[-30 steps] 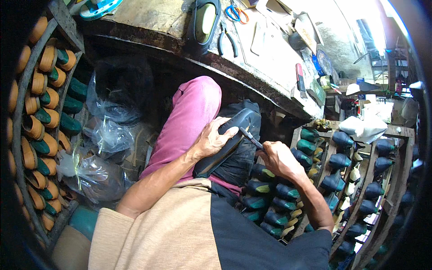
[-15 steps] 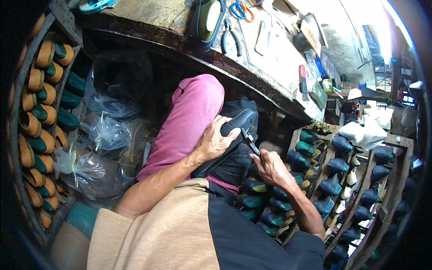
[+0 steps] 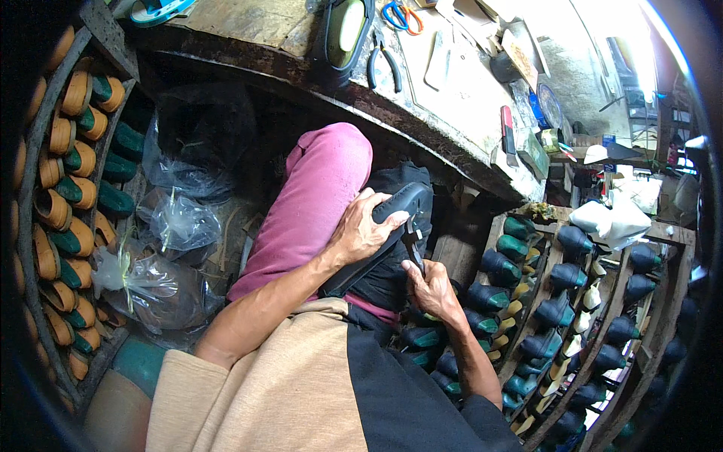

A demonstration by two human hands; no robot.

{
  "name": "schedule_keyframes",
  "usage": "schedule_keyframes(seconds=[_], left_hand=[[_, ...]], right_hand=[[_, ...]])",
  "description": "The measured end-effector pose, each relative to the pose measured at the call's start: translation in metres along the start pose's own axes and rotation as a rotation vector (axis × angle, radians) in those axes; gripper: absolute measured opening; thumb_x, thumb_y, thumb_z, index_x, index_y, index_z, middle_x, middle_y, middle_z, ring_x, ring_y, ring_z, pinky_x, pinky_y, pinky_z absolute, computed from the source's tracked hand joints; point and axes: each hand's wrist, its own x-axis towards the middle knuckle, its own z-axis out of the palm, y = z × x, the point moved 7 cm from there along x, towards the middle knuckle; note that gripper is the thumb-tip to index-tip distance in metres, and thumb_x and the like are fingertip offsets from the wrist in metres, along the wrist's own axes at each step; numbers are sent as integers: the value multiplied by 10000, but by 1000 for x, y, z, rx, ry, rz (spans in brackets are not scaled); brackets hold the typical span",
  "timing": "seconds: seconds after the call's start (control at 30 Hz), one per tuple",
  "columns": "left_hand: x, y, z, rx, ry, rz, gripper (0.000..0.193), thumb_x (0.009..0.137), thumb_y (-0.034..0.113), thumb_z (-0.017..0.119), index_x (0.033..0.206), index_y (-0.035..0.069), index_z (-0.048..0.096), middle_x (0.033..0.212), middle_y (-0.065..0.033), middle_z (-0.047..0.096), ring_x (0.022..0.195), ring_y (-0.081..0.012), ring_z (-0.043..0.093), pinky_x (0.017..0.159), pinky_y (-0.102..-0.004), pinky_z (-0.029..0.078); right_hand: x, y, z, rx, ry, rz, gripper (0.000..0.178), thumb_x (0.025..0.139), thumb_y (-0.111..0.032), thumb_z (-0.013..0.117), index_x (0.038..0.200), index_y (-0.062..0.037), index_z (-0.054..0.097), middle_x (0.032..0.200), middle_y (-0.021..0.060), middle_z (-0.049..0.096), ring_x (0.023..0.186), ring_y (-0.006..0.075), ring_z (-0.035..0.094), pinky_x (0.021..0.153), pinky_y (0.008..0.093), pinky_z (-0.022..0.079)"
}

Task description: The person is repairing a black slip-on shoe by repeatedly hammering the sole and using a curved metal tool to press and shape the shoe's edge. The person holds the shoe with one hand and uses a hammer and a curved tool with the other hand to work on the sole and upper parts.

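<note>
A black shoe on a last rests sole-up against my lap, beside my knee in pink trousers. My left hand grips the shoe near its toe end. My right hand is closed around the handles of metal pincers, whose jaws touch the shoe's edge just below my left fingers. Black fabric lies under the shoe.
A cluttered wooden workbench runs across the top with pliers, scissors and small tools. Racks of green and tan shoe lasts stand at left; dark lasted shoes fill racks at right. Plastic bags lie below.
My right hand has moved in under the shoe and the tool now stands upright against the shoe's edge. My left hand has shifted further up toward the toe.
</note>
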Motion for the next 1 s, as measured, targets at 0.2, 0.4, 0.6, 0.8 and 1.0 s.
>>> schedule_keyframes(seconds=[0.2,0.4,0.6,0.8,1.0], left_hand=[[7,-2,-2,-156,-143,-123,595,999,539,835,1311,32,823,1071,-133,635,1036,-291,648,954,-437,526],[2,3,2,-307,-149,-151,599,1006,500,843,1355,15,804,1125,-152,704,1068,-245,688,993,-388,553],[5,1,17,-396,-231,-237,539,1007,433,853,1312,-8,791,1140,-174,756,1055,-266,724,986,-390,573],[2,10,14,-54,84,11,476,1021,417,826,1198,-17,746,1120,-267,723,1031,-450,722,903,-521,572],[-3,-5,19,-2,162,-10,500,1025,405,828,1237,-8,642,1074,-274,678,1018,-455,719,903,-554,560]], right_hand=[[-1,-29,-29,-119,-104,37,594,1152,-427,703,784,36,641,611,123,632,567,184,634,561,450,492],[-9,-68,-59,-585,-9,-267,618,1150,-424,691,790,78,655,635,266,578,542,399,573,573,535,448],[-4,-17,-20,14,-100,163,706,1193,-514,608,713,4,602,575,75,550,516,154,531,506,416,452],[-10,-12,-2,628,-418,223,659,1199,-506,592,791,-1,706,663,115,719,558,210,719,538,340,549],[-27,-1,-51,-141,-198,277,615,1184,-464,627,850,39,742,700,104,758,631,209,760,571,399,561]])
